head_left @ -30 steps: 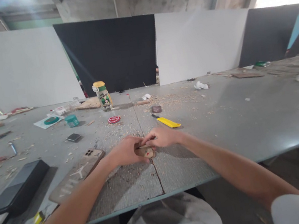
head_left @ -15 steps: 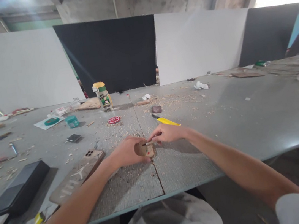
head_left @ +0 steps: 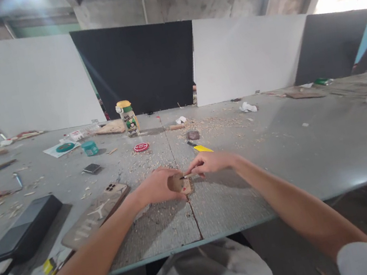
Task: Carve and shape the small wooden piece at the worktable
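Note:
My left hand [head_left: 159, 185] is curled around a small light wooden block [head_left: 186, 188] on the table, fingers along the far side and thumb along the near side. The block's upper face shows a red mark and a smaller dark one. A thin paintbrush [head_left: 189, 175] with a dark tip is pinched in my right hand [head_left: 209, 162], and its tip is at the block's face; whether it touches is too small to tell. Just beyond my right hand lies a yellow-handled utility knife [head_left: 203, 148], partly hidden by the hand.
Wood shavings litter the grey table [head_left: 278, 154]. Left lie a phone [head_left: 99, 214], a black box [head_left: 22, 230] and a teal jar [head_left: 90, 148]. A yellow-lidded bottle [head_left: 128, 119], a red round lid [head_left: 141, 147] and a brown block [head_left: 192, 135] stand farther back.
The brush has shifted slightly right and its dark tip shows more clearly. My right hand has moved a little right, covering more of the knife handle. My left hand keeps its hold.

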{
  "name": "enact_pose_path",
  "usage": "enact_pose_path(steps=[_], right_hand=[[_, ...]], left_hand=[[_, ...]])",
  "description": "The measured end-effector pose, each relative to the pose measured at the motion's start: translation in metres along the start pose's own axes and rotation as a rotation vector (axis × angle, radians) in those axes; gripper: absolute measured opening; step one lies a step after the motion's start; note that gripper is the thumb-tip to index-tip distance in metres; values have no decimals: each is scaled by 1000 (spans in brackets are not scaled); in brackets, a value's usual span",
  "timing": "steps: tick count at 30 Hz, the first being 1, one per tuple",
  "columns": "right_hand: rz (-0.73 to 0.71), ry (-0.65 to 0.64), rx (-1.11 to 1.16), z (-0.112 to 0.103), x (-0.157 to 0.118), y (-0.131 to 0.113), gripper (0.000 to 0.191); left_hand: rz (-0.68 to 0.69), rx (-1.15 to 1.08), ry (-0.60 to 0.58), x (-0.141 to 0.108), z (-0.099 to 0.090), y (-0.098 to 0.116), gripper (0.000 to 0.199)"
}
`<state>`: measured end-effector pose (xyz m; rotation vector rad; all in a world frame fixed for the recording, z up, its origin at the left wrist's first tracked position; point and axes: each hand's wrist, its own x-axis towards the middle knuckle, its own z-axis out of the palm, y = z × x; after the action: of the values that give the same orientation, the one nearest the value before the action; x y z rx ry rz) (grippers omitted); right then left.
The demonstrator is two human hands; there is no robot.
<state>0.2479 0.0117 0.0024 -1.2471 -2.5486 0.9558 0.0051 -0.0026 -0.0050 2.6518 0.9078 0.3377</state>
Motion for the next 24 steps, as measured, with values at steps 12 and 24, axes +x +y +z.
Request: enact_pose_path(steps=[12,24], right_hand=[[-82,73,16,24,16,-20,32],[-18,43,10,12,8,-8,35]], left_hand=[[-32,20,2,3,3,3,47],[-25,-12,-7,2,6,-2,58]])
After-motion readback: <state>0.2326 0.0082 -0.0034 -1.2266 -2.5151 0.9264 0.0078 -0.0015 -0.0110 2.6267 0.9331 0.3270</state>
